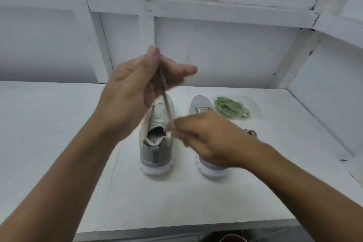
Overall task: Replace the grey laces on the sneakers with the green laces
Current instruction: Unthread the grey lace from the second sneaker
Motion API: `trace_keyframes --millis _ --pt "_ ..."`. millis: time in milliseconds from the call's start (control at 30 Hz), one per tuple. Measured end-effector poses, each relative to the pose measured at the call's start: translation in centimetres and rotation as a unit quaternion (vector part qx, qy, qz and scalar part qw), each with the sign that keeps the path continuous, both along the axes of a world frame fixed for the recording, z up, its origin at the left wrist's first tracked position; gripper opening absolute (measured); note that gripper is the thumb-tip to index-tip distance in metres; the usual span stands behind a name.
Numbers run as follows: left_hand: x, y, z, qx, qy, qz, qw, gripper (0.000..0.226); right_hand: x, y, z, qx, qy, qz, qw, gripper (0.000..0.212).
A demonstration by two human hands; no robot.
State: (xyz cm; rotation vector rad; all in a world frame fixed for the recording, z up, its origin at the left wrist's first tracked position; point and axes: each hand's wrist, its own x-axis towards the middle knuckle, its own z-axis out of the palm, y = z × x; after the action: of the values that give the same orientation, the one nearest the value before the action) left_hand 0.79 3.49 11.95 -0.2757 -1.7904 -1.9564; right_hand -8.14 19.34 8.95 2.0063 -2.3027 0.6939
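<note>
Above one sneaker [156,143], left hand [135,84] pinches grey lace [167,104] high; right hand [208,135] pinches it low.

Two sneakers stand side by side on a table [59,124] at the centre of the frame, heels nearest the viewer, toes toward the wall [225,55] behind. The left sneaker [157,143] is just left of centre. The right sneaker [202,102] stands apart to its right, its middle hidden under the right hand [212,137]. A coil of laces [231,108] lies just right of that sneaker's toe. A loose lace [251,133] lies nearer, beyond the right wrist, partly hidden. The left hand [133,84] is raised at upper centre, above the left sneaker. A stretched lace [167,104], held by both hands, runs from it down to the right hand, crossing over the left sneaker.
</note>
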Motion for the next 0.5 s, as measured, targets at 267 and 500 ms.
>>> trace_keyframes --millis 267,500 --pt "2.3 0.5 -2.3 -0.087 -0.166 -0.198 0.962 0.046 -3.4 0.7 2.4 -0.170 -0.063 -0.101 0.978 0.023" --pt "0.7 0.2 -2.0 -0.225 -0.118 0.113 0.960 0.045 1.2 1.1 0.7 0.045 -0.045 0.014 0.998 0.025"
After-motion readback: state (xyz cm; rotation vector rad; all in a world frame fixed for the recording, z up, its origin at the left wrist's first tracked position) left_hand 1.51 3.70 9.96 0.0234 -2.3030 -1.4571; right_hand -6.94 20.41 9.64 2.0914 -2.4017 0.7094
